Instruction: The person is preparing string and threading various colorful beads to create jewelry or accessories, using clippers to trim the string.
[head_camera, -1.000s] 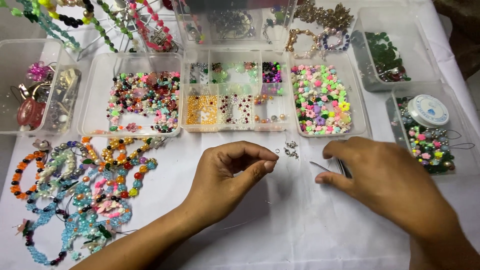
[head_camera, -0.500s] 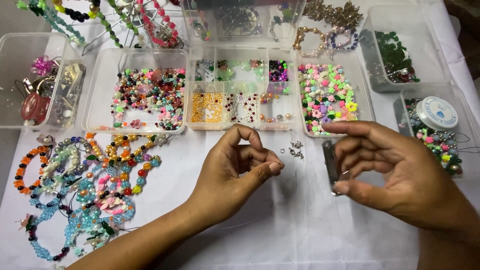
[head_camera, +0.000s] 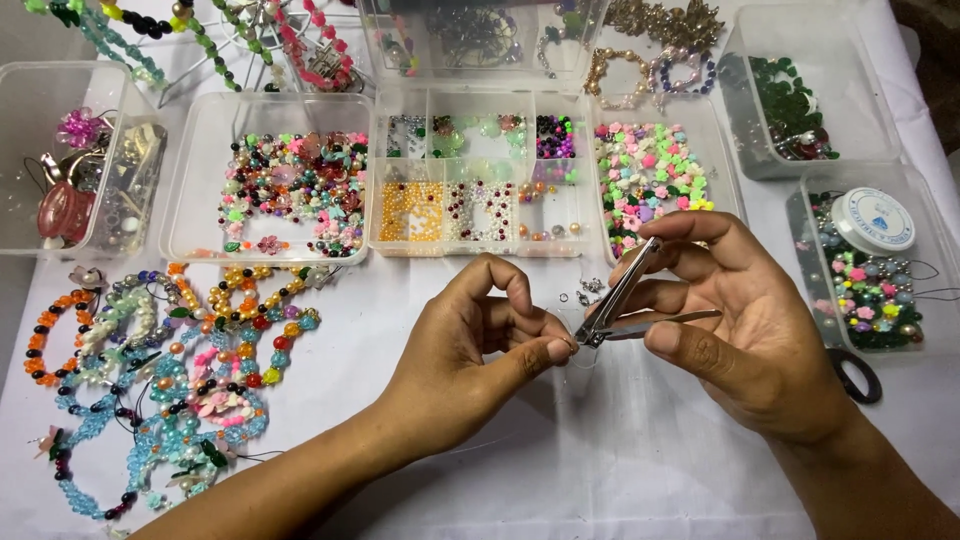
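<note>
1. Metal nail clipper (head_camera: 620, 300) now raised in right hand (head_camera: 750, 330) — a second ago it lay low by the cloth; its blade end meets the left fingertips.
2. Left hand (head_camera: 470, 350) — thumb and forefinger pinched shut on something too fine to identify, likely thread.
3. Right fingers pressed around the clipper; small metal findings (head_camera: 590, 290) on the white cloth (head_camera: 620, 470) just behind.

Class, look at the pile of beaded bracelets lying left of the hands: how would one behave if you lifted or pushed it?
The beaded bracelets would probably droop, since their loops lie in loose curves on the white cloth. Each looks light, being small beads. Pushed, one would likely slide and bunch up.
</note>
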